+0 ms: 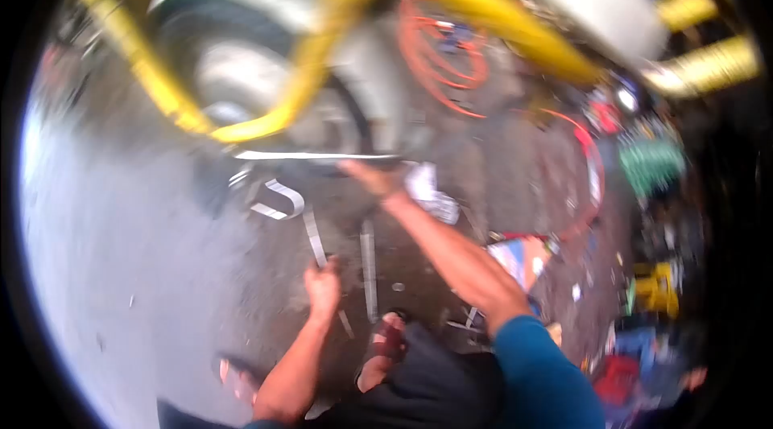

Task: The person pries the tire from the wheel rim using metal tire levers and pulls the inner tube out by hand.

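Evidently, the left hand is closed around the lower end of a flat, straight, silvery strip, which slants up from the grey floor area in front of the person towards a pale, hook-shaped band. The right hand reaches forward, its fingers just beside a long, thin, whitish rod that lies nearly level below a yellow tubular frame; blur hides whether those fingers grip the rod, so their state cannot be told. Behind the frame is a dark-rimmed wheel with a pale centre. Just right of the right hand lies a crumpled white piece of cloth or paper. A straight grey bar lies between the two forearms, near a sandalled foot, and looped orange hose lies farther off.
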The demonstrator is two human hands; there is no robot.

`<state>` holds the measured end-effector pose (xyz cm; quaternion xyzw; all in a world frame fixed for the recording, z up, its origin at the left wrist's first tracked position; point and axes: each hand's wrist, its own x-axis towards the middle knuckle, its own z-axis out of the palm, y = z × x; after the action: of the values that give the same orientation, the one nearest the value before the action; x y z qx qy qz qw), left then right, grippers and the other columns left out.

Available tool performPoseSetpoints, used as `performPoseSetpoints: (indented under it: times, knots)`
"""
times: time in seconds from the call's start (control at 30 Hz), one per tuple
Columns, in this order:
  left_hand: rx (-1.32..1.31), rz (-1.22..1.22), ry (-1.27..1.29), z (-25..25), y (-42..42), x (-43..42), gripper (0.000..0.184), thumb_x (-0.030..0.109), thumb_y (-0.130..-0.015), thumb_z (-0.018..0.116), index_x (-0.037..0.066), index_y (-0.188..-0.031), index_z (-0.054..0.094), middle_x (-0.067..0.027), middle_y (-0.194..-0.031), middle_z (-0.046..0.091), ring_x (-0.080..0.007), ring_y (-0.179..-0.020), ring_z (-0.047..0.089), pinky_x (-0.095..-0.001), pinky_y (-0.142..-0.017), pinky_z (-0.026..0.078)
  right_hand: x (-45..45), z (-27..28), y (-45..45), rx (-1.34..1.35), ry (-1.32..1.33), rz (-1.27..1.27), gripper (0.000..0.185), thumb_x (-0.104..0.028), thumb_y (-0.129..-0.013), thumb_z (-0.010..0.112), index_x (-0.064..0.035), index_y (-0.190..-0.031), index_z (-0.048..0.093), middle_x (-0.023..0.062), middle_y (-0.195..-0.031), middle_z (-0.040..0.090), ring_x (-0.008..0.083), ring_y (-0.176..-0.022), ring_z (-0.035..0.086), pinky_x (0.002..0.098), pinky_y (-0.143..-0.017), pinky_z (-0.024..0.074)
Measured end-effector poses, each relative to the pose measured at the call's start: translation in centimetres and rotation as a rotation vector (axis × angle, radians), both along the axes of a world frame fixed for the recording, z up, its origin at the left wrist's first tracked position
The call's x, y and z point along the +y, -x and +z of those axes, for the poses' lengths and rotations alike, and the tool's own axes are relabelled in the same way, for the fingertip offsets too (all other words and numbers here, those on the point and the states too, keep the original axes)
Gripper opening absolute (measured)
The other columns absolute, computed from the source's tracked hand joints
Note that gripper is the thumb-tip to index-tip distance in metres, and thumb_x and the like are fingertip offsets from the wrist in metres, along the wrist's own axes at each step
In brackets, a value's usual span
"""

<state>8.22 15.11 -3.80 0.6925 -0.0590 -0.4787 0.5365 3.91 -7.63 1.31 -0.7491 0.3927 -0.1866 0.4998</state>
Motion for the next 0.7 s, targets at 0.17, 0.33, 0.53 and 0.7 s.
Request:
performPoseSetpoints:
  times: [0.17,0.33,0.53,0.7]
  knots:
    - [0.319,0.104,0.075,-2.1,0.9,0.3,0.006,0.013,-0.092,0.054,0.007,-0.093,0.053,0.0050,-0.055,0.039,-0.0063,-0.038,0.035,-0.0264,-0.033,0.027,-0.2,-0.9,-0.7,-0.088,0.383,0.014,0.043,-0.033,-0.088,0.059,-0.0050,-0.121,0.055,0.0146,-0.121,0.057,0.0316,-0.118,0.048,0.0438,-0.103,0.0355]
    - [0.145,-0.100,0.124,-5.4,0.7,2.1,0.006,0.013,-0.092,0.053,0.008,-0.090,0.049,0.0043,-0.055,0.038,-0.0069,-0.039,0.034,-0.0269,-0.033,0.026,-1.5,-3.5,-0.6,-0.129,0.611,0.031,0.041,-0.029,-0.083,0.069,-0.0050,-0.115,0.059,0.0109,-0.115,0.061,0.0256,-0.110,0.055,0.0381,-0.094,0.0445]
    - [0.192,-0.107,0.032,-3.6,1.6,1.8,0.010,0.015,-0.092,0.053,0.007,-0.089,0.048,0.0027,-0.054,0.039,-0.0089,-0.039,0.035,-0.0283,-0.034,0.029,-0.5,-2.1,-0.7,-0.076,0.364,-0.029,0.062,-0.039,-0.082,0.057,-0.0058,-0.134,0.046,0.0190,-0.140,0.043,0.0357,-0.133,0.033,0.0479,-0.112,0.0236]
    - [0.016,-0.100,-0.045,-7.5,1.3,4.0,0.025,0.019,-0.092,0.060,-0.001,-0.106,0.055,0.0006,-0.064,0.048,-0.0092,-0.055,0.042,-0.0290,-0.048,0.037,-2.0,-3.7,-0.8,-0.021,0.395,0.081,0.055,-0.028,-0.074,0.065,-0.0091,-0.125,0.058,0.0161,-0.132,0.053,0.0363,-0.127,0.042,0.0485,-0.108,0.0301]
